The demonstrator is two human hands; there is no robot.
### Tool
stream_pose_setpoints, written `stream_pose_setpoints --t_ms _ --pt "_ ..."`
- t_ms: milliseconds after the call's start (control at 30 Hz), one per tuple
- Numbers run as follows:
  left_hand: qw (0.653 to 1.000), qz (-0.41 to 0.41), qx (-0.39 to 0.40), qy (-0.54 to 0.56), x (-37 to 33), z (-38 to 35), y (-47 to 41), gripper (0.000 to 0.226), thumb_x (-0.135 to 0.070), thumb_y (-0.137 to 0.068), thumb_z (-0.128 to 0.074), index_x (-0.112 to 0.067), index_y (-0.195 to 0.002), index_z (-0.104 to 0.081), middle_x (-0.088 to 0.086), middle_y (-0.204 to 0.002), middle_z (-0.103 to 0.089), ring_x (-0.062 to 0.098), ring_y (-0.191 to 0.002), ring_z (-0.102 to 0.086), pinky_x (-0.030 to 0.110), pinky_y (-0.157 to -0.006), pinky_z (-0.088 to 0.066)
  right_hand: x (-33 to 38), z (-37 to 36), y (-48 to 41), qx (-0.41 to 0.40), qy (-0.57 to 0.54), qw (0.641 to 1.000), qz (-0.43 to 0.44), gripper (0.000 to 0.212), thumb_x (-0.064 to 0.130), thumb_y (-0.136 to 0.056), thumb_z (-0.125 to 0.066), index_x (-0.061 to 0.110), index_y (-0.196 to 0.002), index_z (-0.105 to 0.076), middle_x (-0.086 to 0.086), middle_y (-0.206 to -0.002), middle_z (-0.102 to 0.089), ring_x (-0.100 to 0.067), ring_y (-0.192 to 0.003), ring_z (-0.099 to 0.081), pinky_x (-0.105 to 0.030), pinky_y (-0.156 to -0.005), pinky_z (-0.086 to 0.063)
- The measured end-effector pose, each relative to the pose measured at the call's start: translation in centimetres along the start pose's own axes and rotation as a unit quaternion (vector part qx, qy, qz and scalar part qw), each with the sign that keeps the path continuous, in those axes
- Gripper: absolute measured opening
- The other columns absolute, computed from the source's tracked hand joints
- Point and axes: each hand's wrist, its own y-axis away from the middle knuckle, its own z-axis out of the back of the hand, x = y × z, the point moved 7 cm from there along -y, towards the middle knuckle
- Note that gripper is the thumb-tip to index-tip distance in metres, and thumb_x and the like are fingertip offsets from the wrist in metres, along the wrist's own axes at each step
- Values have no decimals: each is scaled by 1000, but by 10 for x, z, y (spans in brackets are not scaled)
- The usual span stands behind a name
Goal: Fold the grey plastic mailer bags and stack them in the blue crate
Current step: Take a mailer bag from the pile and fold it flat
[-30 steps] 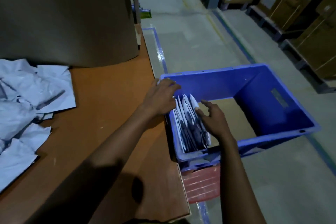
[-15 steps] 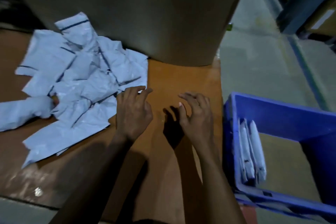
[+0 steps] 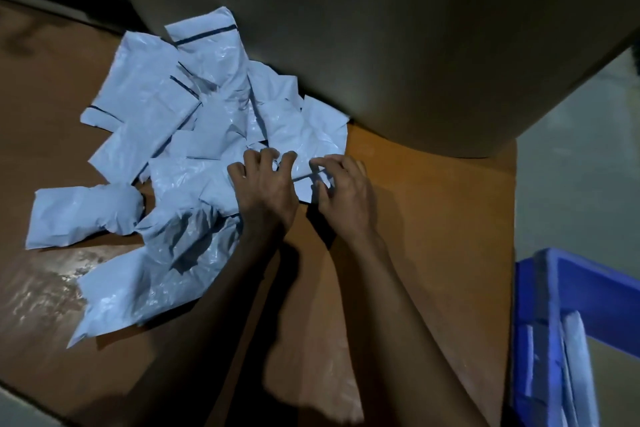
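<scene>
While both hands hung over bare wood beside the pile half a second ago, they have now moved onto it. The left hand (image 3: 266, 187) has its fingers bent, and the tips push down on one grey bag (image 3: 302, 165) at the right side of the pile of bags (image 3: 156, 121). I cannot tell if this hand pinches the bag. The right hand (image 3: 341, 191) pinches the near edge of that same bag between thumb and fingers.

The pile lies on the table (image 3: 433, 218), near its far edge, and touches the big brown box (image 3: 381, 45) that stands there. These bags are crumpled, not folded.

The blue crate (image 3: 540, 305) sits just off the table's right edge. Less of it shows now than before, only a part at the bottom right. Folded bags (image 3: 576, 357) stand on edge inside it, by its left wall.
</scene>
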Motion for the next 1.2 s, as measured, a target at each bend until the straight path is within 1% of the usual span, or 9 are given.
stream_pose_setpoints --t_ms 100,167,267,367,500,700,933,1100,1200 --pt "997 -12 -69 39 -3 11 -2 35 -8 -79 -65 -20 -112 -72 7 -108 -67 34 -92 -57 44 -77 -36 -3 10 1 -26 -38 999 -19 39 13 -93 -69 26 -130 -67 5 -127 -60 -13 -115 -56 -32 -88 -54" --pt "993 -25 -82 78 -12 23 0 31 -14 -84 -67 -19 -114 -74 7 -108 -69 34 -93 -59 44 -78 -38 -14 28 8 -71 -154 975 -144 33 21 -98 -67 29 -129 -65 9 -122 -59 -8 -107 -62 -27 -89 -55" --pt "984 -61 -89 143 -36 45 9 32 -17 -84 -71 -15 -116 -76 11 -106 -70 35 -93 -60 42 -74 -39 -25 41 32 -79 -406 826 -383 30 49 -98 -66 32 -122 -59 9 -95 -74 -14 -91 -73 -38 -84 -62" --pt "970 -115 -91 192 -73 75 30 27 -17 -90 -67 -13 -115 -77 11 -102 -70 33 -92 -61 42 -74 -42 -24 61 57 -73 -526 735 -423 40 46 -96 -69 23 -126 -56 3 -81 -76 -13 -71 -71 -33 -63 -59" --pt "950 -201 -69 227 -119 109 62 29 -18 -94 -68 -18 -122 -74 10 -109 -69 31 -100 -62 43 -81 -44 -43 113 93 -131 -511 735 -426 42 26 -95 -74 19 -132 -56 -5 -96 -78 -17 -78 -76 -31 -63 -58" --pt "977 -163 27 136 -132 99 79 90 -10 -75 -77 -30 -155 -41 17 -151 -41 36 -134 -38 52 -105 -31 -71 184 149 -194 -440 783 -394 35 19 -101 -65 17 -134 -56 3 -103 -73 -7 -83 -74 -21 -64 -58" --pt "968 -183 -11 170 -111 96 140 49 -16 -85 -71 -21 -133 -66 8 -127 -64 31 -117 -54 49 -94 -37 -102 164 207 -147 -336 832 -416 34 22 -102 -64 16 -136 -63 -6 -120 -72 -18 -104 -70 -38 -88 -58" --pt "960 -149 47 233 -100 87 172 48 -28 -82 -66 -20 -129 -69 3 -114 -66 28 -107 -60 47 -95 -39 -98 161 223 -117 -88 898 -414 41 28 -105 -55 13 -142 -60 -14 -140 -58 -29 -129 -54 -34 -101 -41" --pt "947 -120 41 297 -104 98 157 47 -30 -88 -62 -16 -133 -66 4 -120 -67 25 -113 -59 44 -99 -42 -63 177 215 -193 -6 931 -309 41 29 -106 -51 11 -143 -58 -15 -139 -52 -30 -132 -46 -36 -108 -36"
